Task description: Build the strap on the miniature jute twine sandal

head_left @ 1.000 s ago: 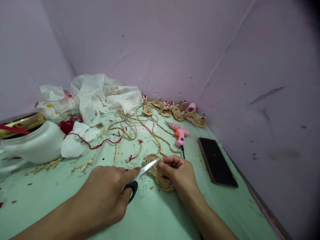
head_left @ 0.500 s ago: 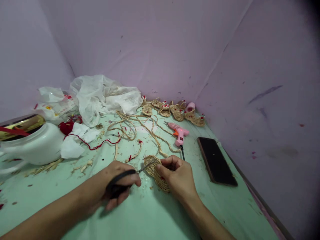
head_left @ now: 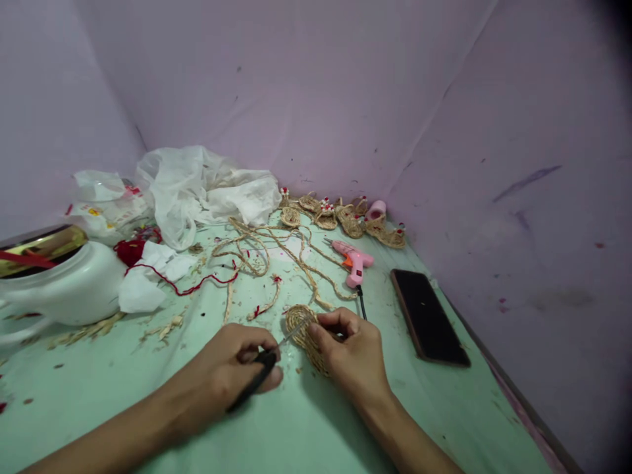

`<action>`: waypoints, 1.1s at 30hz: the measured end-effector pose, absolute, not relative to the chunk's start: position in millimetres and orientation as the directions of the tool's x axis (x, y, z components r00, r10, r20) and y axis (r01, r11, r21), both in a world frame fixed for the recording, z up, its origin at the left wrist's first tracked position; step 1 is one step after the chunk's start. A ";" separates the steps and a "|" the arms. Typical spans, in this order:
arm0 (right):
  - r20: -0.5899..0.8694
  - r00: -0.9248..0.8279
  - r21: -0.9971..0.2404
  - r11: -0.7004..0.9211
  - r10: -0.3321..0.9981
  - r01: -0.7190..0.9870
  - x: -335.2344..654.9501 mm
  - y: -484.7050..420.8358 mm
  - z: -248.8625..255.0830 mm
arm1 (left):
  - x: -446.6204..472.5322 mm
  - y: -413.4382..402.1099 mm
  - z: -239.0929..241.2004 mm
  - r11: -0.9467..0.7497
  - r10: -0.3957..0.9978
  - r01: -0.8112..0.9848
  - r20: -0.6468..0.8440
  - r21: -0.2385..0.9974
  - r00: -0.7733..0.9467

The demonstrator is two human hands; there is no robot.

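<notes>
My left hand is closed round the black handles of a pair of scissors. Their thin metal blades point up and right, with the tip at the coiled braided straw sole. Thumb and fingers of my right hand pinch that sole along its right side and cover part of it. The sole is held tilted just above the table. Behind my hands lie a loose straw braid and a short braid piece with red ties.
A pink glue gun with a black cord and a dark phone lie to the right. Small straw slippers line the back. White plastic bags, red yarn and a white pot stand at left. Straw scraps dot the green cloth.
My left hand has turned over, and the scissor handles now tilt down to the left under my fingers. The blade tip stays at the straw sole. My right hand has barely moved.
</notes>
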State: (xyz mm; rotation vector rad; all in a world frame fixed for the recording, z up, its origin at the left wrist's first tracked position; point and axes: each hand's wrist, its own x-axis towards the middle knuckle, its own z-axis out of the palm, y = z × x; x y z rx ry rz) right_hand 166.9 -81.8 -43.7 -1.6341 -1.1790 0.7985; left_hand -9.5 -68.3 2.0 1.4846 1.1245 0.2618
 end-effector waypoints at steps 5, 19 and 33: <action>-0.066 0.324 -0.974 -0.132 0.944 0.185 167.3 -76.6 -42.5 | -11.8 -72.6 7.0 -0.476 0.810 0.766 -0.123 0.432 0.573; 0.050 0.298 -0.962 -0.035 0.953 0.271 163.8 -85.3 -40.8 | -20.6 -51.0 -28.1 0.919 0.297 -0.189 -0.291 0.346 0.910; 0.043 0.280 -0.972 -0.025 0.959 0.232 159.8 -89.4 -43.9 | -11.5 -62.6 -24.9 0.719 0.587 -0.235 -0.390 0.654 0.709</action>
